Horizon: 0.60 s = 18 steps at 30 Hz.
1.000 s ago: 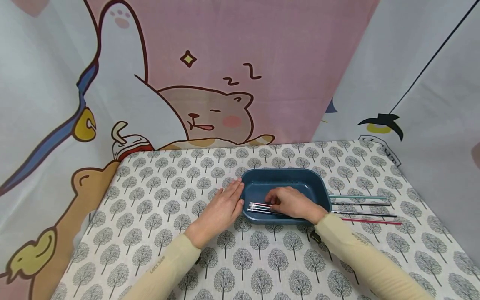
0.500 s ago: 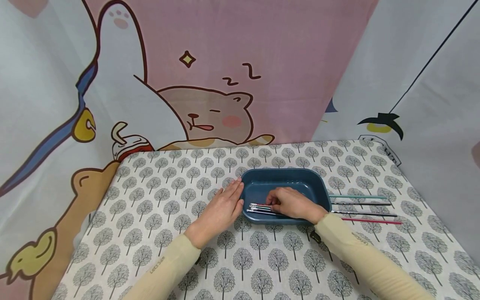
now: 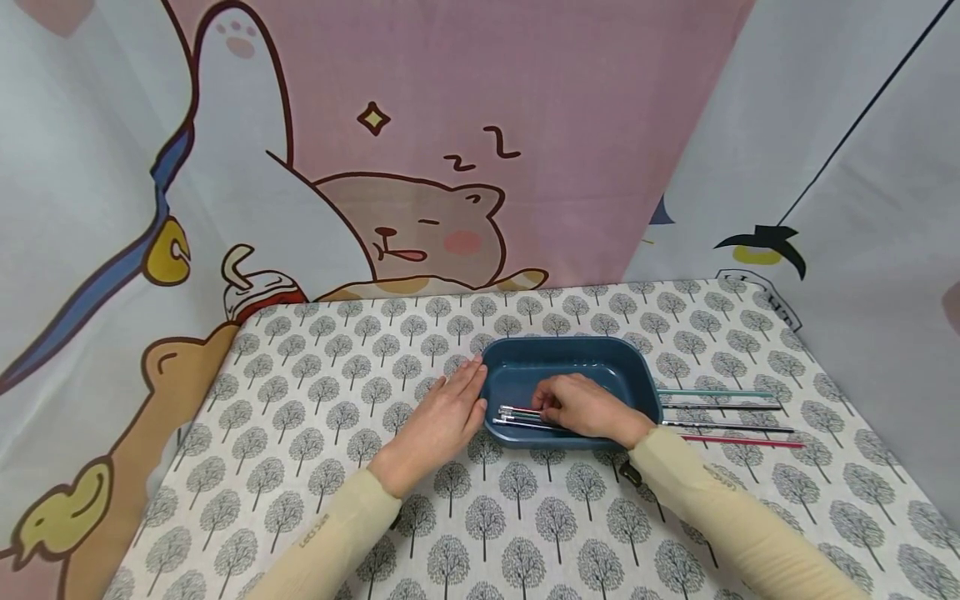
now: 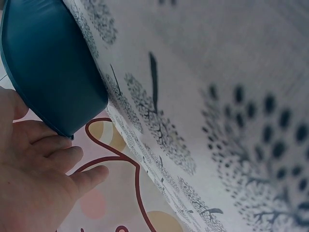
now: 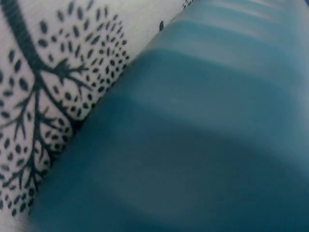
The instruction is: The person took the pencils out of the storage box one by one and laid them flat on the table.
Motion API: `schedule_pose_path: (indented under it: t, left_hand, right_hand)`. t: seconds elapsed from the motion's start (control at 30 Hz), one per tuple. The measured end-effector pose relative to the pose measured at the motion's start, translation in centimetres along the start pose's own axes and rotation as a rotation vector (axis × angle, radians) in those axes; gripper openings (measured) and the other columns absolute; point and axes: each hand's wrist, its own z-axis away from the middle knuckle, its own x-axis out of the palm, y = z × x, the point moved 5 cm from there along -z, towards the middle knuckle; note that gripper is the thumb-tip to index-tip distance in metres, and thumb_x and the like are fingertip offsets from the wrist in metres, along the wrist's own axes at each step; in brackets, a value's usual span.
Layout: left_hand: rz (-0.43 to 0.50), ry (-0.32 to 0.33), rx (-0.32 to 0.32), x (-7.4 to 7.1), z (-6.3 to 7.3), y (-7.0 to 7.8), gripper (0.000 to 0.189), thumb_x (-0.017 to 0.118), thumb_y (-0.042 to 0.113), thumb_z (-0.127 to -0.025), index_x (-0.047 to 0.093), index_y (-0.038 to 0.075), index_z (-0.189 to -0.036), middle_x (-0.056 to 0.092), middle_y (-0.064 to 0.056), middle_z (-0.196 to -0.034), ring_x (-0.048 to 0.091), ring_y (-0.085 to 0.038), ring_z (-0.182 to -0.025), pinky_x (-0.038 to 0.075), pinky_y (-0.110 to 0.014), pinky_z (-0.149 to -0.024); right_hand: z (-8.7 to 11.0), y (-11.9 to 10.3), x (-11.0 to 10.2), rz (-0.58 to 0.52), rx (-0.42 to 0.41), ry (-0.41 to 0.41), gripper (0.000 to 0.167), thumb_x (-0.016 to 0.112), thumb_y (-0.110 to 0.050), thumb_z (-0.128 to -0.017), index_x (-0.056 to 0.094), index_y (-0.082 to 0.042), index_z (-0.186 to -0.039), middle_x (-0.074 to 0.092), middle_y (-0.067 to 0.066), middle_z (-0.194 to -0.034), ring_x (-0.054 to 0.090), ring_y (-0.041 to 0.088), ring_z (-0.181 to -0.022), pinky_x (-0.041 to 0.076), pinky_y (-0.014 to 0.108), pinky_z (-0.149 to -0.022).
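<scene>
A dark blue rectangular tray point(image 3: 558, 345) stands on the table. My left hand point(image 3: 444, 417) lies against its left end with the fingers extended; in the left wrist view the fingertips touch the blue wall point(image 4: 53, 63). My right hand point(image 3: 588, 406) reaches into the tray. Its curled fingers pinch a small bunch of thin pencil-like sticks point(image 3: 517, 414) with silvery ends, low along the near side. The hand hides the rest of the bunch. Blurred blue tray wall point(image 5: 193, 121) fills most of the right wrist view, where no fingers show.
Right of the tray lie several more thin sticks: a teal one point(image 3: 720, 393), black ones point(image 3: 738, 429) and a red one point(image 3: 750, 442). The tablecloth point(image 3: 337, 417) has a tree print. A printed curtain point(image 3: 600, 167) hangs behind the table.
The silvery ends of the sticks shift slightly within the tray. Both hands and the tray stay almost in place.
</scene>
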Motion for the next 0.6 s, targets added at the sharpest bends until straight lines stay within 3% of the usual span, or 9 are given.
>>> schedule_pose_path:
  t: [0.6]
  left_hand:
    - [-0.003,-0.001,0.003,-0.02,0.12,0.02,0.056,0.046,0.027,-0.111,0.035,0.000,-0.159,0.026,-0.015,-0.168,0.033,-0.035,-0.152,0.032,-0.060,-0.119]
  right_hand:
    - [0.19,-0.06,-0.27,-0.021,-0.013,0.038,0.009,0.073,-0.005,-0.095,0.075,-0.013,-0.099,0.069,-0.009,-0.084,0.061,0.004,-0.075,0.054,0.032,-0.071]
